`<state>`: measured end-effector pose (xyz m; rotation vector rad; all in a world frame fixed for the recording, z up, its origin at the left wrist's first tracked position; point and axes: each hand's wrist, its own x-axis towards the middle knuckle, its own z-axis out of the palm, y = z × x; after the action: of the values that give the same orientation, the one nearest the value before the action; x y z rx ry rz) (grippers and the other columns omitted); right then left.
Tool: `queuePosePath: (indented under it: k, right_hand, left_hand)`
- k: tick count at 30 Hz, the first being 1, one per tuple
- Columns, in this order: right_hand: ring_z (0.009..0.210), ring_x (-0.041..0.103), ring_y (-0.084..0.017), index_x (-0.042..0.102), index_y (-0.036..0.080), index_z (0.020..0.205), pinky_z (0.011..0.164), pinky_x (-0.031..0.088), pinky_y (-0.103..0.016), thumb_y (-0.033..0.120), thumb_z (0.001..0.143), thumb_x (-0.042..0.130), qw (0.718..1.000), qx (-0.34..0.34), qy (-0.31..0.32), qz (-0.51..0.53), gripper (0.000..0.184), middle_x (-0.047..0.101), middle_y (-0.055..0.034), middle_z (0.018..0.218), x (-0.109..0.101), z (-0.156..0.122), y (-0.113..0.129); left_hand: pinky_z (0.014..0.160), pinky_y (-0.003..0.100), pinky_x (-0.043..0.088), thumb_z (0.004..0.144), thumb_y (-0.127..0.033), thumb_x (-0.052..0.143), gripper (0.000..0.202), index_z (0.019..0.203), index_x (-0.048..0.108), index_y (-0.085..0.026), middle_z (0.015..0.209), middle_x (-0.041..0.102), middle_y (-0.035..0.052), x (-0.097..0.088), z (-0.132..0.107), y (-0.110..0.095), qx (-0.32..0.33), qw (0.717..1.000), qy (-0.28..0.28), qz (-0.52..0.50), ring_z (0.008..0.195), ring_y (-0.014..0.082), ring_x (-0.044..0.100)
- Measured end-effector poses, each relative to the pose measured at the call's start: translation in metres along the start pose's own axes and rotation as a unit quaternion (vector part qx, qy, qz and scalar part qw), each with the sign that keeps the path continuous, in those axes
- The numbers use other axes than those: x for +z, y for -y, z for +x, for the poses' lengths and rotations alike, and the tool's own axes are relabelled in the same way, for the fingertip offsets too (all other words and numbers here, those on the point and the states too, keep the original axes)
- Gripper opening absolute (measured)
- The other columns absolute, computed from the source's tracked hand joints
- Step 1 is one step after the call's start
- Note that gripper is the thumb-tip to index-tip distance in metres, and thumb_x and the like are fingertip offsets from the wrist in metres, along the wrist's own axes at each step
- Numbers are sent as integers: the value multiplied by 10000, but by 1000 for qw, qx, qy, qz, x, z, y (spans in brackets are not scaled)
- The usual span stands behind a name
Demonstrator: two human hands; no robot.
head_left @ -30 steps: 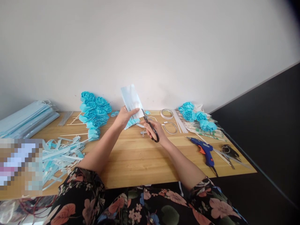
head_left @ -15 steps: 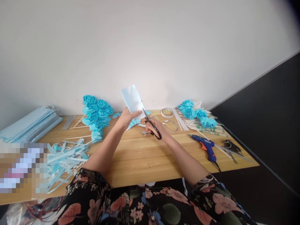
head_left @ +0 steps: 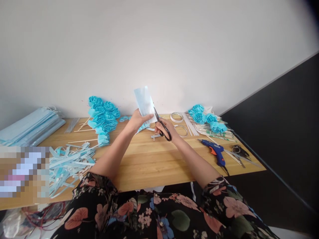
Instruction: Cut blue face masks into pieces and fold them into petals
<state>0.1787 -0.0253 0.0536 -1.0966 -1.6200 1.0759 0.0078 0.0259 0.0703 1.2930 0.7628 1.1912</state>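
Observation:
My left hand (head_left: 138,119) is closed on the lower end of a pale blue face mask (head_left: 144,101), thumb flat across its front. The mask stands up off the table, tilted a little left. In my right hand (head_left: 165,127) is a pair of black-handled scissors (head_left: 164,129), fingers through the loops. Their blades point up and lie along the mask's right edge; whether they are parted I cannot tell. Beneath my hands, cut blue pieces (head_left: 143,127) lie partly hidden on the table.
Blue fabric roses (head_left: 103,116) on sticks stand left, more roses (head_left: 198,114) right. Stacked masks (head_left: 32,127) and a heap of cut strips (head_left: 71,162) lie at left. Tape rolls (head_left: 176,117), a blue glue gun (head_left: 216,152) and black-handled pliers or cutters (head_left: 240,152) are at right.
Both hands have shifted slightly right and up with the mask and scissors. The scissor blades have moved from the mask's lower corner to along its right edge. The view has tipped slightly.

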Motion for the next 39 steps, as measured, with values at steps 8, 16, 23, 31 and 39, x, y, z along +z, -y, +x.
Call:
queuePosePath:
  k: [8,16,23,31,39]
  right_hand:
    - [547,563,-119,577,190,786,541,468,-237,645,808,606,999,-9,-15,-32,456,600,4,621,-2,9,-10]
    - [484,505,-111,532,202,710,497,451,-248,633,798,632,999,-8,-33,-3,451,526,23,558,2,9,-20]
    - [477,480,-99,542,200,733,488,469,-244,607,779,652,999,7,-49,15,424,505,37,564,4,7,-26]
    - [456,461,-91,538,200,709,466,426,-231,602,786,643,999,0,-52,11,423,488,48,522,3,3,-23]
    - [434,448,-87,515,205,664,446,407,-227,603,766,648,998,15,-62,8,432,478,49,495,4,0,-14]
  left_hand:
    - [920,379,517,558,-369,874,556,1011,697,-99,1047,735,119,-1,1,-2,0,1000,-5,7,1019,290,669]
    - [867,377,521,553,-390,876,581,1014,685,-92,997,739,125,0,3,7,-26,1000,-4,11,939,276,677]
    - [915,367,508,552,-359,877,530,969,686,-94,1083,722,133,3,2,10,-31,1000,2,6,1011,275,660]
    - [889,357,517,563,-374,872,534,984,692,-101,1060,728,125,4,2,13,-33,999,9,10,972,265,670]
    - [886,358,512,551,-383,877,487,900,678,-110,1037,720,117,4,3,14,-39,999,6,10,952,256,657]
